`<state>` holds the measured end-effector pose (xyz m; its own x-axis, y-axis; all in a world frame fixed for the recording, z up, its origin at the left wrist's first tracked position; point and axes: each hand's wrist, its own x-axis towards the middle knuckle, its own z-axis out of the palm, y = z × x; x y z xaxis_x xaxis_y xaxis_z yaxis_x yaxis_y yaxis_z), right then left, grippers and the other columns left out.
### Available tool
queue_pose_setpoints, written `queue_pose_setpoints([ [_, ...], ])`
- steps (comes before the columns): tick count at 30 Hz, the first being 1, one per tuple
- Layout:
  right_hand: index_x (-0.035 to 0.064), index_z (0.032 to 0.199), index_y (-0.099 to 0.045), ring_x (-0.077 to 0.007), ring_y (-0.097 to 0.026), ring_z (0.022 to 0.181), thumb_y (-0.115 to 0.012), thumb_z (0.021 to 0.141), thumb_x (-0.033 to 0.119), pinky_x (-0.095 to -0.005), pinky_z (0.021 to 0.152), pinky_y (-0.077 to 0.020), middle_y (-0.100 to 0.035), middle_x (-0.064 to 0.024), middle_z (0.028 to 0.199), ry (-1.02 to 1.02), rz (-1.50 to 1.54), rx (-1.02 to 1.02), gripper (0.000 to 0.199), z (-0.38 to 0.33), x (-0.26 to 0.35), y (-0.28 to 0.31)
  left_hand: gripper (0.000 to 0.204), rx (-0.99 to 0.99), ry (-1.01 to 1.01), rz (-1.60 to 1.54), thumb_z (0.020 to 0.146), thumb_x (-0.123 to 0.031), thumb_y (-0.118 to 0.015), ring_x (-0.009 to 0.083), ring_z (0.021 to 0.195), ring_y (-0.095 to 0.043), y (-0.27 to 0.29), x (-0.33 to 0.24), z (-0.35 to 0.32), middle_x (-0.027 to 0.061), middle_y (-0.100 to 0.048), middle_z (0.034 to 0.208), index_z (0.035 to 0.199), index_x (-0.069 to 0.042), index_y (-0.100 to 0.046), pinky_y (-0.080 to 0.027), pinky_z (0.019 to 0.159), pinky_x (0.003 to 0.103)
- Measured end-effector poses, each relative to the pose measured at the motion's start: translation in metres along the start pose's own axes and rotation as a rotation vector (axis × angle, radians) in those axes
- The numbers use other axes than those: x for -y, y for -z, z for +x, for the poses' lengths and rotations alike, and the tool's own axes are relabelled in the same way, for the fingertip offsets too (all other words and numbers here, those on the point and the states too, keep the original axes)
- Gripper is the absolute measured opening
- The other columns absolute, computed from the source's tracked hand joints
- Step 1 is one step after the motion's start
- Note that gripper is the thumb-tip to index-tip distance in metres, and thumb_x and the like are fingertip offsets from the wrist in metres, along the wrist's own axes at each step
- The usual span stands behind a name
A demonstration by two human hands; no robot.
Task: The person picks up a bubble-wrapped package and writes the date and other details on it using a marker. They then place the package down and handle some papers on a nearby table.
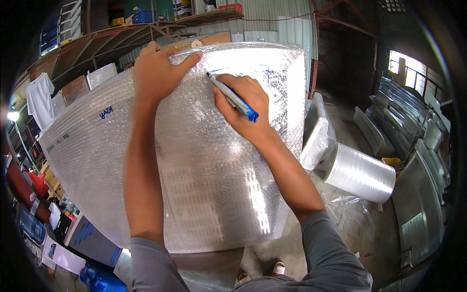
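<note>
Head view, looking down: a large flat panel wrapped in bubble wrap (194,160) fills the middle, already fully covered, with some blue writing near its left edge. The left hand (155,73) lies flat and open on the top edge, pressing the wrap and holding nothing. The right hand (243,107) has its grip closed around a blue marker pen (233,97), tip touching the wrap near the top; the new marking looks barely begun. To the right, a roll of clear film (360,173) lies on the floor. High on a shelf, a blue crate (143,17); its contents cannot be made out.

Grey sleeves (335,253) pushed up above elbows, forearms bare; light sandals (278,268) on feet
</note>
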<state>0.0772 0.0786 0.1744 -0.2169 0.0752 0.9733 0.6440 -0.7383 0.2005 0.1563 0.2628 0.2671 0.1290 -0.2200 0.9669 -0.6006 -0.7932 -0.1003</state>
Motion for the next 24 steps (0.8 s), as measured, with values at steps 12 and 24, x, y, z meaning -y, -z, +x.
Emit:
queue_pose_setpoints([
  [12,0.0068,0.095,-0.072,-0.0211,-0.065,0.072,-0.08,0.075,0.007,-0.0331,0.069,-0.0454,-0.071,-0.0061,0.083,0.02,-0.089,0.12,0.021,-0.02,0.009,0.013,0.074,0.005,0.011,0.023,0.077,-0.073,-0.074,0.0254,0.09,-0.056,0.001,-0.001,-0.001,0.0119,-0.061,0.091,0.101,-0.003,-0.08,-0.043,0.07,0.04],
  [24,0.0051,0.094,-0.072,-0.0224,-0.065,0.072,-0.078,0.077,0.005,-0.0349,0.069,-0.0461,-0.072,-0.0057,0.086,-0.03,-0.192,0.064,0.018,-0.025,-0.01,0.062,0.072,0.041,0.045,0.028,0.078,-0.071,-0.074,0.0256,0.09,-0.056,0.002,-0.002,-0.001,0.0111,-0.06,0.09,0.102,-0.002,-0.08,-0.044,0.071,0.04],
])
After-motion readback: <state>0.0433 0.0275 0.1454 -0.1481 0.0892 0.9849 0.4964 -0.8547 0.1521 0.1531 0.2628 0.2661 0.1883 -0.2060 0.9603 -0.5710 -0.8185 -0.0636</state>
